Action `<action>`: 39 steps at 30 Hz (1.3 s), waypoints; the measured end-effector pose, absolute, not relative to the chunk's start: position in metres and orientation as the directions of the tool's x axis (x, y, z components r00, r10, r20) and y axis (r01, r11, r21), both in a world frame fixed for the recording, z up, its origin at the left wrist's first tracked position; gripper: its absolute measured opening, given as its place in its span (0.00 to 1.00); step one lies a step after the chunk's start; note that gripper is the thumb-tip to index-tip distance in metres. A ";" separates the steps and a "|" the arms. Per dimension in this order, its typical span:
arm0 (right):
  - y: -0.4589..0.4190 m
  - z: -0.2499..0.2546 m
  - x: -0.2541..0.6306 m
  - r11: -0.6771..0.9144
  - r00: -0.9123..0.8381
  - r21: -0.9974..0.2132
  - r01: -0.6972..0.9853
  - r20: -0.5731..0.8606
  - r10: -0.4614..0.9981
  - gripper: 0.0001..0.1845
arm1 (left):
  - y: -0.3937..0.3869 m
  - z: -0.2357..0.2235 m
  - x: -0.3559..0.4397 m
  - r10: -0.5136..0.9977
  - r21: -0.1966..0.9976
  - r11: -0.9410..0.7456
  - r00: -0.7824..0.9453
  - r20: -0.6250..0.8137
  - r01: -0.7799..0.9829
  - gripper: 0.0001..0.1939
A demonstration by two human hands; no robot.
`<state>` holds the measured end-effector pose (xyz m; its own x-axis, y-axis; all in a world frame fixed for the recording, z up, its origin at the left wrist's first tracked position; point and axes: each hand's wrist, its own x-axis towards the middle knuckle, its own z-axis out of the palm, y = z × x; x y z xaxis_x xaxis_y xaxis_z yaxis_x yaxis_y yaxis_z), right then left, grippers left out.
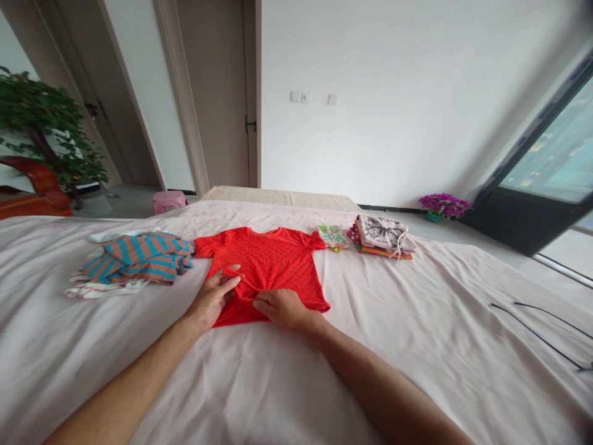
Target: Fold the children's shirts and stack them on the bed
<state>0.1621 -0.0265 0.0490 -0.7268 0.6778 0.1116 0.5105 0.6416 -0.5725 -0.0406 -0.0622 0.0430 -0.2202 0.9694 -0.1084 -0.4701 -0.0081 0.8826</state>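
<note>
A red short-sleeved T-shirt (273, 259) lies spread out in front of me, its neckline pointing away and its hem towards me. My left hand (217, 296) pinches a fold of the shirt's left part between thumb and fingers. Lower down, near the middle of the hem, my right hand (283, 308) is closed on the fabric, and creases run between the two hands. Left of the shirt is a loose heap with a blue-and-orange striped garment (139, 256) on top. Beyond the right sleeve lies a small folded green-and-white patterned cloth (332, 237).
A stack of folded clothes (382, 235) with a butterfly print on top sits at the right. Everything rests on a pale pink sheet (417, 334). Dark cords (537, 334) lie at far right. Beyond are a pink stool (169, 201), purple flowers (445, 205) and a leafy plant (41, 117).
</note>
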 end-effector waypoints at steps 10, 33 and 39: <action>-0.036 0.050 0.160 0.620 -0.607 -0.613 0.490 0.271 0.747 0.10 | -0.060 0.048 -0.039 0.978 0.927 -0.076 -0.209 -0.002 -0.367 0.28; -0.015 0.035 0.160 0.497 -0.619 -0.725 0.476 0.125 0.775 0.13 | -0.090 0.063 -0.050 1.000 0.537 0.019 -0.012 -0.016 0.843 0.04; -0.014 0.037 0.161 0.484 -0.636 -0.767 0.422 0.130 0.760 0.12 | -0.081 0.051 -0.043 0.995 0.767 -0.081 0.008 0.098 0.637 0.20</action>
